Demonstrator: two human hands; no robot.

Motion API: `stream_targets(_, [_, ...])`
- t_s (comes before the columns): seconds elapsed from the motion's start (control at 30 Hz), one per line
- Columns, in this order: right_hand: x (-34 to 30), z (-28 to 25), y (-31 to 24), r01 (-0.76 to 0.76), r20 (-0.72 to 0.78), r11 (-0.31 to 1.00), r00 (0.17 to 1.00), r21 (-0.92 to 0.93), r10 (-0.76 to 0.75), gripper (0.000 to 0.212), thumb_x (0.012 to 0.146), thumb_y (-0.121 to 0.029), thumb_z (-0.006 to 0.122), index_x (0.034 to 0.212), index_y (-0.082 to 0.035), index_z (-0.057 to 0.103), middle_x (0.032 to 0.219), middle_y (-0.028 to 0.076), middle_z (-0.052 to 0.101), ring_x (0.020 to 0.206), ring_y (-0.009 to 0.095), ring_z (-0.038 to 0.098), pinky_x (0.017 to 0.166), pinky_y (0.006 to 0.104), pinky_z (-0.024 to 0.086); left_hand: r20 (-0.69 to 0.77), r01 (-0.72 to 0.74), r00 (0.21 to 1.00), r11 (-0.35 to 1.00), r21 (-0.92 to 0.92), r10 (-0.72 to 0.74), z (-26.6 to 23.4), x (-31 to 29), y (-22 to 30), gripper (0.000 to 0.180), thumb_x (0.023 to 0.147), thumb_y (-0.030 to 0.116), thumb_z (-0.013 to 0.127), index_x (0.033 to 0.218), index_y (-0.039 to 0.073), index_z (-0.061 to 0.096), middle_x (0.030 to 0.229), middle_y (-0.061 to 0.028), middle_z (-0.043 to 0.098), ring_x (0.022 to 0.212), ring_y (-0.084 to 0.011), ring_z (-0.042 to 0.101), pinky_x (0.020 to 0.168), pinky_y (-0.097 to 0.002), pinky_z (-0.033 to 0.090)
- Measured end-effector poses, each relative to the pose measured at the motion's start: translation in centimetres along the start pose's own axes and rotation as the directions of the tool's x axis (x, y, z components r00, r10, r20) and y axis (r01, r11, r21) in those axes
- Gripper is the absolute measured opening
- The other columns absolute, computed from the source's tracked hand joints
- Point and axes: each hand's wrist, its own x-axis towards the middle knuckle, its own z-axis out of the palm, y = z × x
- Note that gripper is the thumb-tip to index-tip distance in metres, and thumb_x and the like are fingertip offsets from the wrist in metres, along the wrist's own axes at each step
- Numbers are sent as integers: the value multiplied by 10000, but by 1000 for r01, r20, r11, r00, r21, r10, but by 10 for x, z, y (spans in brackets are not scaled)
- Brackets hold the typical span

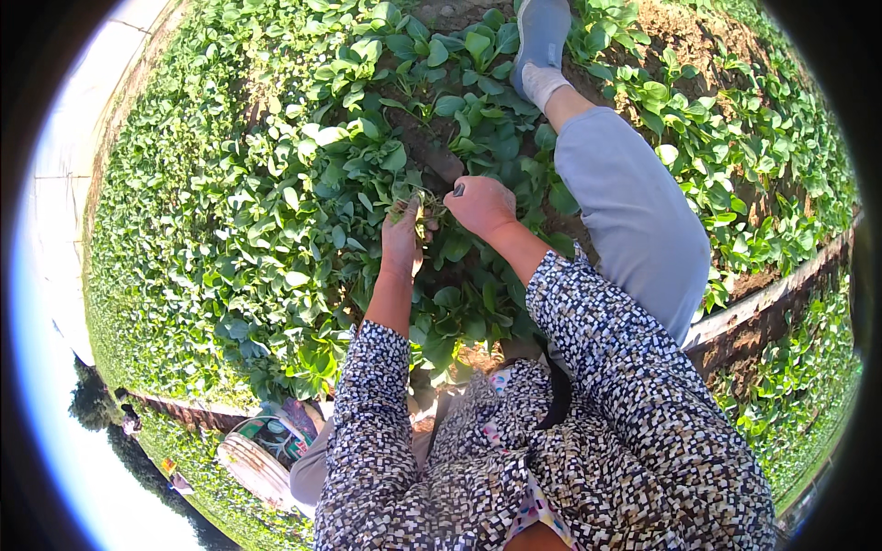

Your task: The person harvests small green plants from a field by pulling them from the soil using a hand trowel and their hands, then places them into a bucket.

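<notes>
My left hand (pixel 401 243) is closed around a small tuft of pulled weeds (pixel 418 209), with thin pale stems and roots sticking out. Just right of it, my right hand (pixel 483 206) makes a fist around a dark-handled tool (pixel 458 190); only the handle's end shows plainly. A brownish flat shape (pixel 445 165) lies beyond that fist, and I cannot tell whether it is the tool's blade or soil. Both hands hover low over leafy green plants (pixel 459 115) that grow densely around them. The two hands are close together, their wrists apart.
My right leg (pixel 634 202) stretches forward, its shoe (pixel 542 37) among the plants. At lower left stands a white bucket (pixel 257 473) holding a colourful bag. A raised border (pixel 763 303) runs along the right side. Pale paving (pixel 60 184) lies at the far left.
</notes>
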Motion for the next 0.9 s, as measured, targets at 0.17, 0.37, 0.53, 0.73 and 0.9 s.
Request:
stream_targets(0.17, [1,-9,-1,-32,16,999,999,-6,32,263,745,-326,573,825,-108,696,878,120,687,872,325,643,771,410,501,25,34,999,909,-416,-26,4,-39,11,179,921,260,504,863,95,543,722,-32,572,468,-141,465,383,-264,350])
stream_targets(0.37, [-16,-7,-6,23,119,997,993,-77,-13,274,739,-322,587,847,-96,699,892,135,687,877,323,646,785,409,499,269,-1,925,708,-706,269,-12,-81,48,212,851,278,482,720,111,482,639,-37,499,446,-153,365,439,-284,348])
stream_targets(0.53, [-18,2,-5,-40,239,996,971,85,19,307,722,-329,604,881,-87,705,915,127,690,915,316,640,807,397,490,-129,-272,962,791,-548,241,-24,-90,57,179,783,234,559,735,70,506,661,-66,522,597,-236,518,742,-430,523])
stream_targets(0.73, [-1,20,12,-118,154,920,986,374,64,375,704,-335,624,934,-47,693,877,115,696,873,283,651,774,367,491,-398,-351,898,851,-391,188,-65,-74,34,81,829,109,488,881,53,514,814,-120,556,701,-247,561,731,-423,547])
stream_targets(0.9, [5,18,20,-259,183,669,966,697,184,215,713,-230,640,707,-22,584,663,31,577,581,138,540,601,314,460,-250,-257,956,857,-447,156,-62,-66,54,102,854,29,404,879,71,493,868,-78,531,587,-156,483,462,-245,427])
